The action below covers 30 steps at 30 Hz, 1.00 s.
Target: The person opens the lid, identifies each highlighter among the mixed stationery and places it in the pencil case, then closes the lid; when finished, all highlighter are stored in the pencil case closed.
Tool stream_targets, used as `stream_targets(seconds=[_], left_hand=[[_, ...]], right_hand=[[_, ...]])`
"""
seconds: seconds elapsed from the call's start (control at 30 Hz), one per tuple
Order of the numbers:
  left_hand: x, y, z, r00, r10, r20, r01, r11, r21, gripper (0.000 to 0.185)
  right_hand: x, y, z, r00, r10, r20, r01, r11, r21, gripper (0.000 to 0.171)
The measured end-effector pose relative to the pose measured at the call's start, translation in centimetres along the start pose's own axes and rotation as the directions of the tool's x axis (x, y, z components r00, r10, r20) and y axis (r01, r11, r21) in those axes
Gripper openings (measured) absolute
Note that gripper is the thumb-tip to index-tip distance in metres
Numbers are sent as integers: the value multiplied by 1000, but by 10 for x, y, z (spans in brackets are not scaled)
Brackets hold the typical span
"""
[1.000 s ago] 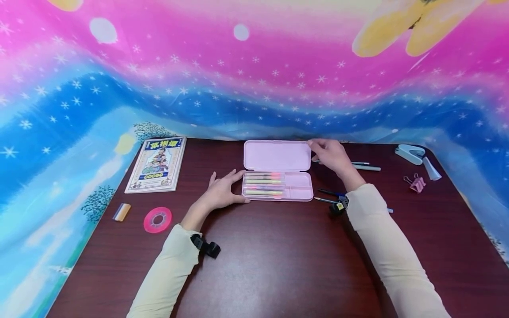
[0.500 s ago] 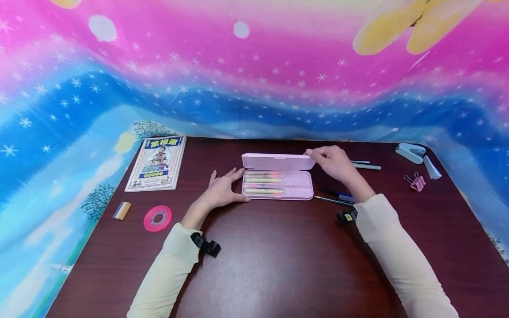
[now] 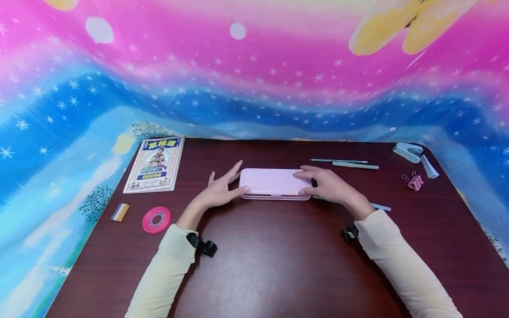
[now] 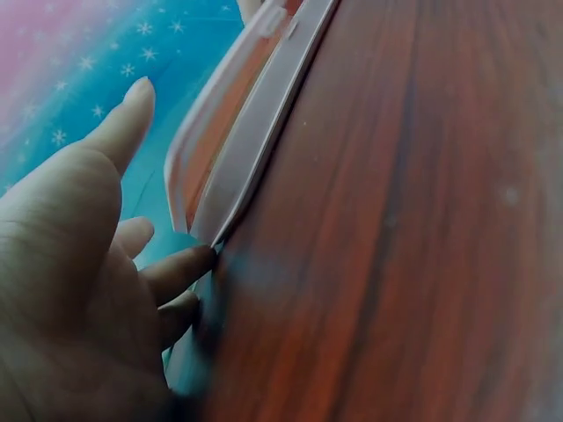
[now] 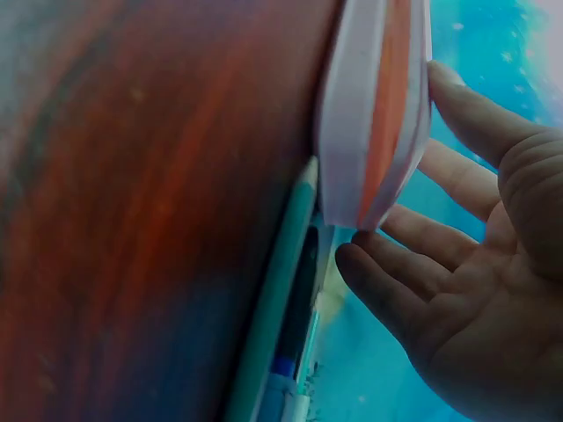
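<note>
A pink pencil case [image 3: 267,181] lies on the dark wooden table, its lid lowered over the base. Both wrist views show an orange-tinted gap between the lid and the base. My left hand [image 3: 216,192] is at the case's left end, fingers spread along the side and thumb at the front corner. On the right, my right hand [image 3: 330,185] has straight fingertips and thumb on the lid's right end. In the right wrist view its other fingers [image 5: 387,272] are close to the case's end. The pens inside are hidden by the lid.
Beside the case's right end lie a pencil [image 5: 281,272] and pens, partly under my right hand. Behind are another pencil [image 3: 324,160] and a pale green pen [image 3: 355,166]. A stapler [image 3: 408,152], binder clip [image 3: 414,181], book [image 3: 155,164], pink tape roll [image 3: 150,224] and eraser [image 3: 120,212] lie farther out.
The pencil case lid has swung forward and down from standing open to covering the base. My right hand has come down with it; my left hand has stayed at the left end.
</note>
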<state>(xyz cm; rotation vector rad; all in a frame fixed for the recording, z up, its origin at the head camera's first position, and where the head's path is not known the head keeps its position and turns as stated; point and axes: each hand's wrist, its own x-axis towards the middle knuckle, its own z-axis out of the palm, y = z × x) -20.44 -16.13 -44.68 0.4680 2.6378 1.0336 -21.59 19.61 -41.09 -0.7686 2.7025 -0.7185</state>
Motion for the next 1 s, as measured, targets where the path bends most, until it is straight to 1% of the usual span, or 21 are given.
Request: stream_targets(seconds=[0.13, 0.23, 0.4, 0.63, 0.73, 0.87, 1.0], left_hand=[[3, 0, 3, 1000, 7, -16, -6, 999, 51, 82], [3, -1, 5, 1000, 3, -22, -2, 997, 80, 79], [1, -2, 6, 1000, -8, -18, 10, 995, 95, 83], [-4, 2, 2, 999, -16, -32, 20, 993, 114, 85], [-5, 3, 2, 999, -24, -31, 28, 992, 122, 85], [-5, 3, 2, 999, -30, -37, 34, 992, 122, 85], [-4, 3, 2, 999, -24, -38, 28, 992, 123, 84]], right_hand=[[1, -2, 2, 1000, -1, 2, 1, 999, -48, 61], [0, -4, 4, 1000, 7, 0, -7, 999, -51, 61], [-2, -6, 7, 1000, 23, 1, -23, 999, -49, 61], [0, -13, 9, 1000, 10, -12, -10, 997, -78, 61], [1, -14, 9, 1000, 18, -7, -18, 996, -86, 61], [2, -13, 9, 1000, 26, 0, -26, 996, -86, 62], [1, -9, 6, 1000, 16, 20, -14, 996, -86, 63]])
